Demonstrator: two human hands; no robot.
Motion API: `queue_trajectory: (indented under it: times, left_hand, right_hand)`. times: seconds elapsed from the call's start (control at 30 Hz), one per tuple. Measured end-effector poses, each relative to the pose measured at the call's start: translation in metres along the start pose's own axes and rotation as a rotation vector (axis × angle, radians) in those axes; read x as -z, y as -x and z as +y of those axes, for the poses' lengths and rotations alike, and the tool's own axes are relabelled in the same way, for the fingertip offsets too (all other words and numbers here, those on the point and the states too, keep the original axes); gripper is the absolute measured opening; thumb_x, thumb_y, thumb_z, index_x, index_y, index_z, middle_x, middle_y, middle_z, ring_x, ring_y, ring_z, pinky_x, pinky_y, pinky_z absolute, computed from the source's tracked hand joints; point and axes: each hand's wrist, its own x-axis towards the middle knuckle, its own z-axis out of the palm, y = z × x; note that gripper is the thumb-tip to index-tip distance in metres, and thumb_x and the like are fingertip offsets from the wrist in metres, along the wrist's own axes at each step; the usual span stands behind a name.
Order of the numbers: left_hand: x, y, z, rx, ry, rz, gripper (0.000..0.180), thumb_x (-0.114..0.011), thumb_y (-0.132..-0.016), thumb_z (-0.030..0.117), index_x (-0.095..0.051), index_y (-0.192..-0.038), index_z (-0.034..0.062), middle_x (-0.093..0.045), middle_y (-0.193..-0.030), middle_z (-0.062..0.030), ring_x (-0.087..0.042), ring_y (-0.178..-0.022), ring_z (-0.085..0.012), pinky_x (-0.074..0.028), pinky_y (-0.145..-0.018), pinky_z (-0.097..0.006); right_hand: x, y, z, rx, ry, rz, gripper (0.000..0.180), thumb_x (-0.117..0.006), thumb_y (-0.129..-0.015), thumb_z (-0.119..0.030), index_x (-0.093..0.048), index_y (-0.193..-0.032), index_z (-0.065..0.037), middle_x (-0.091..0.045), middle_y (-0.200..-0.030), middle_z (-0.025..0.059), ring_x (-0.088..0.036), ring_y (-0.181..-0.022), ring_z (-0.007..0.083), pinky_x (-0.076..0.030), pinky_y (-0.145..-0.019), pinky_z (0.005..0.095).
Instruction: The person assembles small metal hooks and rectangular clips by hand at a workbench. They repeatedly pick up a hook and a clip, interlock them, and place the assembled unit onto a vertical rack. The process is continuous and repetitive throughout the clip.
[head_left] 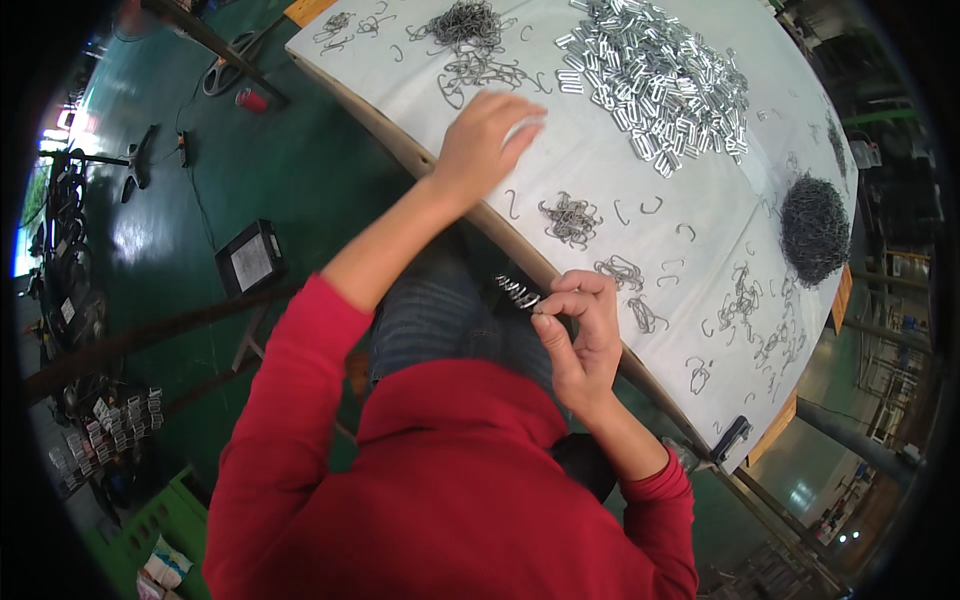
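My right hand [580,340] is at the near edge of the table, thumb and fingers pinched together. Out of the pinch, past the table edge, sticks a short coil-like row of shiny metal wire pieces [517,292]; whether it is one piece or several I cannot tell. My left hand [485,145] is over the table's left part, slightly blurred, its thumb and fingers apart and nothing visible in them. Just beyond it lie loose bent wire hooks [485,75]. A heap of flat silver metal buckles [665,85] is to its right.
The pale-covered table [590,165] also carries a dark wire heap [465,22], a small hook cluster [570,218], a round dark pile [815,230], scattered hooks [740,300] and a dark clamp [732,438] at its corner. A black tray [250,260] stands left, by the green floor.
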Motion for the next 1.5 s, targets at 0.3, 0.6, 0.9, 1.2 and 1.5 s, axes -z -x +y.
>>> queue_trajectory:
  times: [0.3,0.6,0.9,1.2,1.5]
  left_hand:
    - [-0.092,-0.092,-0.067,0.143,-0.449,-0.311,0.017,-0.065,-0.079,0.024,-0.069,-0.083,0.0082,-0.064,-0.09,-0.0047,-0.059,-0.092,-0.0256,-0.048,-0.079,-0.038]
    - [-0.092,-0.087,-0.058,0.142,-0.35,-0.376,0.016,-0.066,-0.076,0.02,-0.066,-0.085,0.0071,-0.066,-0.089,-0.009,-0.061,-0.09,-0.0261,-0.049,-0.076,-0.039]
    - [-0.057,-0.08,-0.017,0.381,0.113,-0.334,0.019,-0.068,-0.076,0.018,-0.066,-0.092,0.0071,-0.066,-0.079,-0.0049,-0.062,-0.077,-0.0169,-0.048,-0.071,-0.03]
    - [0.056,0.057,0.101,0.815,0.899,-0.23,0.011,-0.062,-0.085,0.002,-0.06,-0.094,-0.0024,-0.066,-0.091,-0.0069,-0.062,-0.084,-0.0096,-0.049,-0.076,-0.022]
    - [0.06,0.08,0.131,0.78,0.798,-0.152,0.01,-0.064,-0.083,0.001,-0.063,-0.092,-0.0026,-0.066,-0.089,-0.0065,-0.062,-0.084,-0.0104,-0.05,-0.077,-0.023]
  right_hand:
    - [0.002,-0.004,0.002,-0.059,-0.035,-0.036,0.009,-0.067,-0.079,-0.003,-0.062,-0.086,-0.004,-0.051,-0.101,0.0102,-0.053,-0.089,0.021,-0.045,-0.077,0.0298]
    - [0.001,-0.001,0.007,-0.067,-0.027,-0.049,0.009,-0.066,-0.08,-0.005,-0.061,-0.087,-0.005,-0.052,-0.099,0.0097,-0.051,-0.093,0.0242,-0.043,-0.079,0.0325]
    - [-0.004,0.004,0.012,-0.037,-0.028,0.007,0.01,-0.066,-0.078,-0.004,-0.06,-0.087,-0.005,-0.052,-0.098,0.0095,-0.051,-0.092,0.0239,-0.044,-0.078,0.0318]
    - [-0.004,0.005,0.003,-0.032,0.036,0.132,0.01,-0.067,-0.077,-0.003,-0.062,-0.086,-0.004,-0.051,-0.101,0.0114,-0.054,-0.09,0.0246,-0.045,-0.076,0.0322]
    - [-0.011,0.014,0.011,-0.06,0.033,0.195,0.011,-0.067,-0.077,-0.002,-0.061,-0.086,-0.004,-0.051,-0.1,0.0106,-0.055,-0.088,0.0235,-0.045,-0.075,0.0324]
